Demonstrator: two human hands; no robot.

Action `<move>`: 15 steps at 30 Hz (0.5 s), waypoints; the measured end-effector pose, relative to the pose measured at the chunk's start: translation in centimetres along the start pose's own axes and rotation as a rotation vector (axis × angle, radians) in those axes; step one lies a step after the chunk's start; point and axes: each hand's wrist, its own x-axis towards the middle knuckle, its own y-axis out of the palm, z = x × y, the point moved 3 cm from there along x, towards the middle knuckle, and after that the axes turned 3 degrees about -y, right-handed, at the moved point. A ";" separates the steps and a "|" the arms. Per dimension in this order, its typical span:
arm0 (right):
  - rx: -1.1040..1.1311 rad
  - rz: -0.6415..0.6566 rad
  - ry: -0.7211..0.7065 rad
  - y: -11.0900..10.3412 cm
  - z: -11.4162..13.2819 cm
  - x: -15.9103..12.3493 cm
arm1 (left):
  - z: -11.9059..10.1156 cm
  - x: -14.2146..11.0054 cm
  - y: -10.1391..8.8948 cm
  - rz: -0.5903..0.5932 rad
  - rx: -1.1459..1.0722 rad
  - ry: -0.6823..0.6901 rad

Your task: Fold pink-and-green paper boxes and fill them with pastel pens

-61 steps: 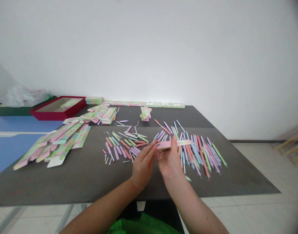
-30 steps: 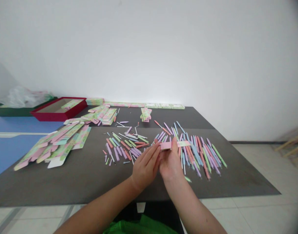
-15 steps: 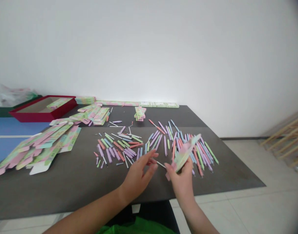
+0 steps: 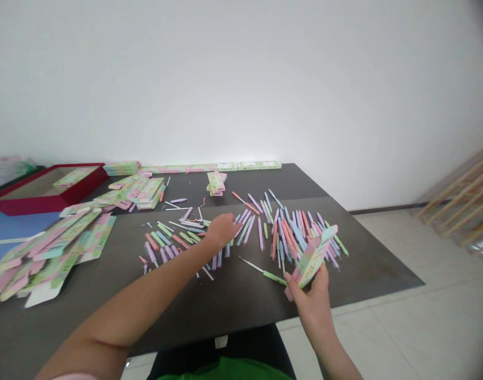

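Right hand point(image 4: 310, 298) has a pastel pink-and-green box point(image 4: 313, 258) gripped between thumb and fingers, tilted so its far end points up and away to the right, just in front of a big spread of pens. Left hand point(image 4: 221, 231) is down at the pens in the middle with its fingers curled; can't tell from here whether it's actually pinching one.

Going down in size: plain white wall point(image 4: 241, 84) at the back, then the dark table point(image 4: 233, 298) everything's spread over. Off to the left there's a red tray point(image 4: 23, 206) with some printed boxes point(image 4: 73, 177) sitting inside. Nearer the person, on the left side, flattened cartons point(image 4: 63, 248) lie overlapping in a messy fan, with a smaller heap of printed cardboard point(image 4: 118, 194) behind that. Packed boxes point(image 4: 249, 165) run in a row along the wall side, and a little crooked stack point(image 4: 216, 183) sits by itself in front of them.

Pens point(image 4: 291, 232) cover the right half in purple, blue, coral and green, mostly pointing roughly front to back. Loose barrels point(image 4: 151, 241) are scattered on the left, partly hidden by the forearm. One green barrel point(image 4: 273, 277) with its refill sticking out lies just beside the right thumb. Thin white refills point(image 4: 178, 224) are strewn among the barrels, and the tiniest bits are some coloured tips point(image 4: 142, 259) at the left edge.
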 end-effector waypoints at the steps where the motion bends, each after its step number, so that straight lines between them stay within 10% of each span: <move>1: 0.017 0.000 0.004 0.1 0.1 0.0 | -0.3 1.0 0.6 0.044 0.044 -0.011; 15: 0.016 0.043 0.042 0.0 -0.8 0.4 | -2.0 3.2 4.5 0.336 0.226 -0.018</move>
